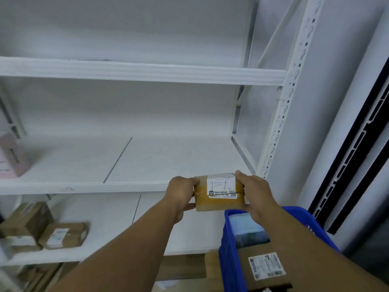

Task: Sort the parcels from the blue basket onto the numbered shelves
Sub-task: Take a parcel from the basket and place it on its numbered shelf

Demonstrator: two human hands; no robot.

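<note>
A small brown taped parcel (pixel 219 193) with a white label is held up in front of the middle shelf (pixel 84 187), near its right end. My left hand (pixel 181 194) grips its left side and my right hand (pixel 255 192) grips its right side. Handwritten marks show on the label. The blue basket (pixel 229 245) sits at the lower right, below my right forearm, with a flat brown parcel (pixel 263 266) and a pale blue packet (pixel 245 226) inside.
White metal shelving fills the view, with a perforated upright (pixel 280 123) on the right. Two brown parcels (pixel 44 230) lie on the lower shelf at the left. A pinkish parcel (pixel 10 157) sits at the middle shelf's left end. A dark-framed panel stands far right.
</note>
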